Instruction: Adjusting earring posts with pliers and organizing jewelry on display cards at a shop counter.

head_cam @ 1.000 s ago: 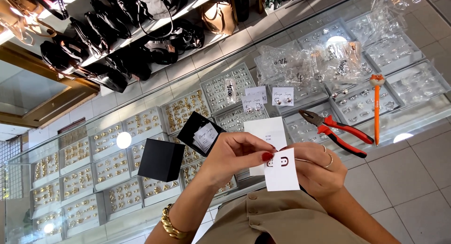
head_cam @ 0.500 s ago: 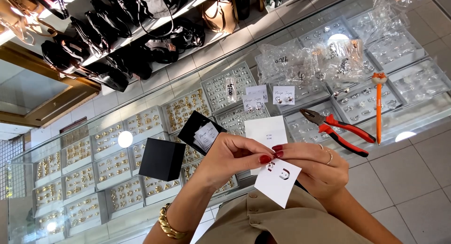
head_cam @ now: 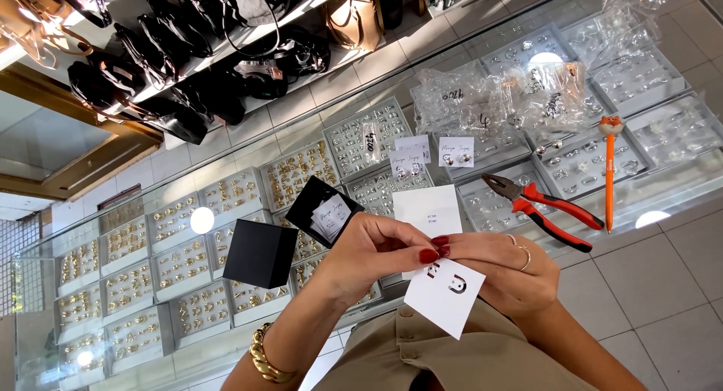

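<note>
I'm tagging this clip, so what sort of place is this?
Most likely a jewellery and accessories shop: a glass display counter over trays of rings and earrings, and handbags lined up on a shelf behind it.

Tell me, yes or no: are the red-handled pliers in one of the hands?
No. The pliers lie on the glass counter, apart from both hands, which hold a white earring card.

Left hand (head_cam: pixel 369 252) and right hand (head_cam: pixel 512 274) pinching white earring card (head_cam: pixel 446 295) bearing small hoop earrings (head_cam: pixel 456 283), above glass display counter (head_cam: pixel 663 210), black box (head_cam: pixel 260 253), red-handled pliers (head_cam: pixel 542 209), orange pen (head_cam: pixel 608 173) nearby
</note>
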